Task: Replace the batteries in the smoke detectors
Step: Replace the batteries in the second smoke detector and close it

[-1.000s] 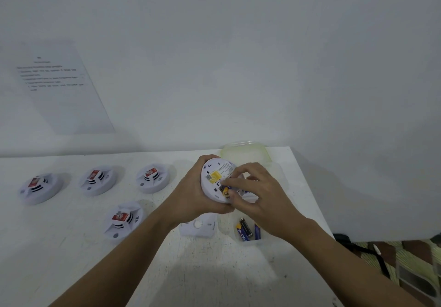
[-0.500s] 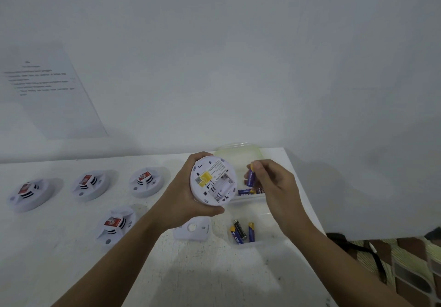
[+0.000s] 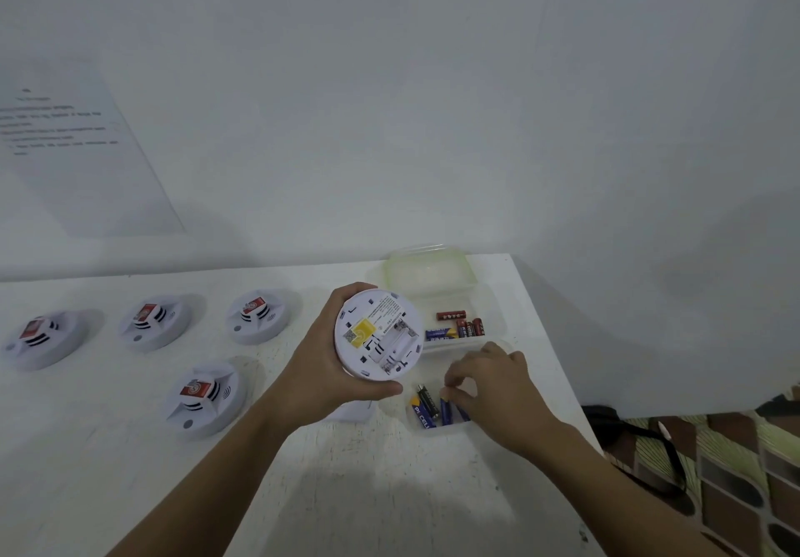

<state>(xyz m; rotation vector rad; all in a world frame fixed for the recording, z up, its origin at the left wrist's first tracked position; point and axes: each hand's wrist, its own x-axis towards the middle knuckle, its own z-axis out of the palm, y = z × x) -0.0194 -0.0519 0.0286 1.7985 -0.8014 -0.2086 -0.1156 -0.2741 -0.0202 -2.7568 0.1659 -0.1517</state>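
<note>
Round white plastic smoke detector (image 3: 379, 333) gripped by left hand (image 3: 329, 366)
Blue cylindrical battery (image 3: 448, 412) in near clear tray (image 3: 433, 430) is pinched by right hand (image 3: 489, 387).

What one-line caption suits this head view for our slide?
Left hand holds an open detector; right fingers touch a battery in the near tray.

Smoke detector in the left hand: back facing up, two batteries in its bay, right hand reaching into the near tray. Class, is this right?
No. The head view shows the bay of the smoke detector in the left hand empty. Its back does face up, and the right hand reaches into the near tray.
</note>
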